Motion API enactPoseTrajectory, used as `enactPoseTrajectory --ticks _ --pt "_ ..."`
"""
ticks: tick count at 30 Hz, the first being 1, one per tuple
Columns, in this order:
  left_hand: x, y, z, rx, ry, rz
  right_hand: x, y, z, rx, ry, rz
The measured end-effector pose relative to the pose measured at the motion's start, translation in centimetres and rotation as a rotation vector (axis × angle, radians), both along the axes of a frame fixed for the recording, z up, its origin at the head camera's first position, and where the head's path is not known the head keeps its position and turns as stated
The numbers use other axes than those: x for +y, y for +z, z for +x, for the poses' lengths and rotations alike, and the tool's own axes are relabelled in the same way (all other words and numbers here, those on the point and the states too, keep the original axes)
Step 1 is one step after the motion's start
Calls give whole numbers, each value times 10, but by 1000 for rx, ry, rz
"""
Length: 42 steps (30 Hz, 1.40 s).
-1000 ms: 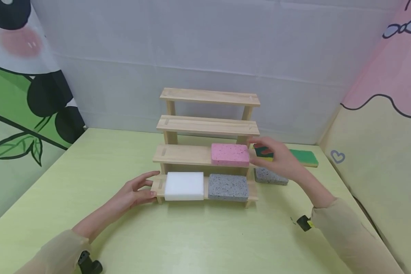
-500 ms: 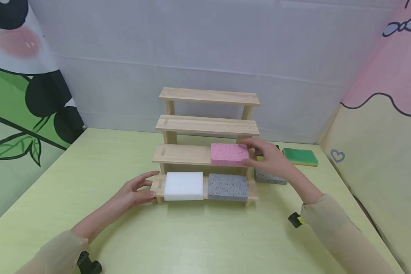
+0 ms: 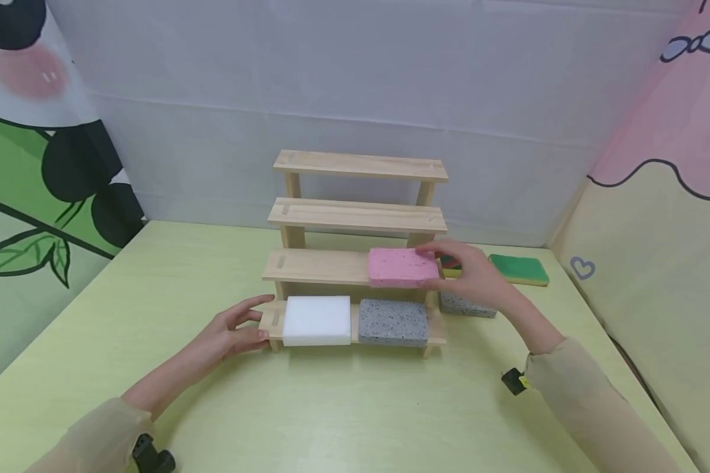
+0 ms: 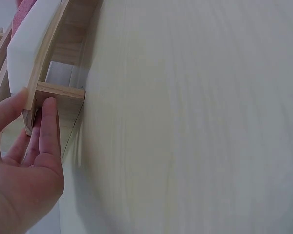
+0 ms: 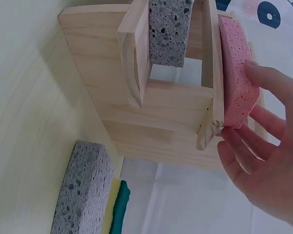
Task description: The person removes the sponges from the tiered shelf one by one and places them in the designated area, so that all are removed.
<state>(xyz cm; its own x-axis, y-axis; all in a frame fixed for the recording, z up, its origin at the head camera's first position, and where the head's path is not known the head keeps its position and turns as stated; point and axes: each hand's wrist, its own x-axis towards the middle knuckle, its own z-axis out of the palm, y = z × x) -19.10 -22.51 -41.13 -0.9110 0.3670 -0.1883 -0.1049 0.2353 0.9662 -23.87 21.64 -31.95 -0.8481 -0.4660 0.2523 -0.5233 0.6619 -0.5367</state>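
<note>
A stepped wooden shelf (image 3: 313,265) stands on the table. On its second tier from the bottom, at the right end, lies a pink sponge (image 3: 396,268). My right hand (image 3: 470,274) pinches that sponge at its right end, thumb on the front side in the right wrist view (image 5: 271,146). The left hand (image 3: 231,334) holds the left end of the lowest tier. In the left wrist view its thumb lies on the board's edge (image 4: 44,63) and its fingers curl beneath. A white sponge (image 3: 316,320) and a grey speckled sponge (image 3: 393,322) lie side by side on the lowest tier.
Right of the shelf, another grey sponge (image 3: 466,305) lies on the table (image 3: 355,407). Behind it are a green-topped sponge (image 3: 518,269) and one more green and yellow sponge (image 3: 451,270), partly hidden by the right hand. A pale cloth wall (image 3: 355,79) stands behind the shelf.
The right hand has moved left onto the pink sponge and taken hold of its right end. The pink sponge has shifted slightly right. The left hand stays at the shelf.
</note>
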Motion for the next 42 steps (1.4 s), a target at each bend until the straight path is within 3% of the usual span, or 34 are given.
enactPoseTrajectory --ticks 16,28,36,42 --pt "-1 -3 -2 2 -4 1 56 16 12 81 -57 -122" --pt "-1 -3 -1 9 -10 7 107 16 9 129 -115 -187" --pt "-1 -2 -1 10 -10 7 140 11 5 54 -229 -168" --pt "-2 -1 -1 4 -15 12 165 1 -1 23 -259 -140"
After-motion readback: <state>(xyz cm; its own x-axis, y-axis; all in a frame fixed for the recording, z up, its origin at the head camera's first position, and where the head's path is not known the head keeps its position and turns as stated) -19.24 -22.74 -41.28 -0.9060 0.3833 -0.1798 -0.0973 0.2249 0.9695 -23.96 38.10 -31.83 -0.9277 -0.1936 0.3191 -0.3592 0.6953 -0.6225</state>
